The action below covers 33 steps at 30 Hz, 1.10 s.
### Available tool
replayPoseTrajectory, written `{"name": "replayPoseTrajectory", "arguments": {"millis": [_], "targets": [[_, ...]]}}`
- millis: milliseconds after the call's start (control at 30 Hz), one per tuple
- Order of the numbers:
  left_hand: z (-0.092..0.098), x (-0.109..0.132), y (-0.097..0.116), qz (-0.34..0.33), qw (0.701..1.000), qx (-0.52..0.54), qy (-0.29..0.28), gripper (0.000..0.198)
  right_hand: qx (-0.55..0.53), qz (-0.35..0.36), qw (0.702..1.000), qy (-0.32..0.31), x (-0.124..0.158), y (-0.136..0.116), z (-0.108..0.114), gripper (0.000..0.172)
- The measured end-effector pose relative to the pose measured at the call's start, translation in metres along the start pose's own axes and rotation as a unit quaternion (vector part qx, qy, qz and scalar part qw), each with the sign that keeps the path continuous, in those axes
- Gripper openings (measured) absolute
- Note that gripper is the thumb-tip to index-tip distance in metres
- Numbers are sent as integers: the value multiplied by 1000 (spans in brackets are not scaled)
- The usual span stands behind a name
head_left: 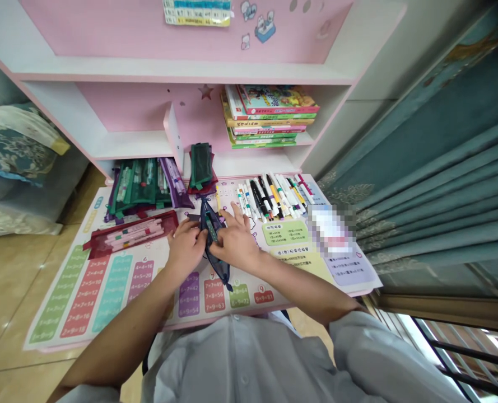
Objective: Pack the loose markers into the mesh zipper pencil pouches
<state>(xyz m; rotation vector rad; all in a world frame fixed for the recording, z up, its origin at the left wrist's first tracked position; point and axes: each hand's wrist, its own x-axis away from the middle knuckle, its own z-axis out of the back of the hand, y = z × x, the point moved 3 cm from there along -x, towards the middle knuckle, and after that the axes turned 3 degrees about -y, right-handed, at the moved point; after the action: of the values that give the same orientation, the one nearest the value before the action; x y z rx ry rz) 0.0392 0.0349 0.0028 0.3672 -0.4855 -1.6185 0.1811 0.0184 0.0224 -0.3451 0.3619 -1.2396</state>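
Way in over the near-left part of the white, number-printed table (pixel 78 296); centre blocked by left hand (pixel 186 244), right hand (pixel 237 242) and dark-blue mesh pouch (pixel 219 267); behind, slim white-and-black pens (pixel 276 196) and pink-and-white shelf unit (pixel 185 71).

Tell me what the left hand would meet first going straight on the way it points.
The dark blue mesh pouch, which the fingertips of the left hand seem to touch. Past it, probably the right hand, though depth is hard to judge.
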Motion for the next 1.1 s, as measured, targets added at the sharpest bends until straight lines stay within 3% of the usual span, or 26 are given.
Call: {"name": "replayPoseTrajectory", "arguments": {"millis": [400,500,600,700,800,967,1100], "targets": [[2,1,2,-1,1000,-10,-6,29,15,-18,1000,-16,-2,5,-8,20],[1,1,1,-2,1000,-9,-2,29,-14,-13,1000,9,-1,8,-5,23],[1,1,1,-6,1000,-8,-4,30,-43,-4,996,75,-2,16,5,24],[1,1,0,-3,1000,-7,-7,32,-52,-6,985,164,-6,34,19,22],[1,1,0,7,1000,-10,-15,34,-31,-62,971,227,-14,64,33,21],[0,1,-2,7,1000,-4,-15,35,55,-208,936,279,-24,121,50,19],[1,1,-2,1,1000,-2,-7,35,98,-299,913,260,-26,153,53,27]]}}
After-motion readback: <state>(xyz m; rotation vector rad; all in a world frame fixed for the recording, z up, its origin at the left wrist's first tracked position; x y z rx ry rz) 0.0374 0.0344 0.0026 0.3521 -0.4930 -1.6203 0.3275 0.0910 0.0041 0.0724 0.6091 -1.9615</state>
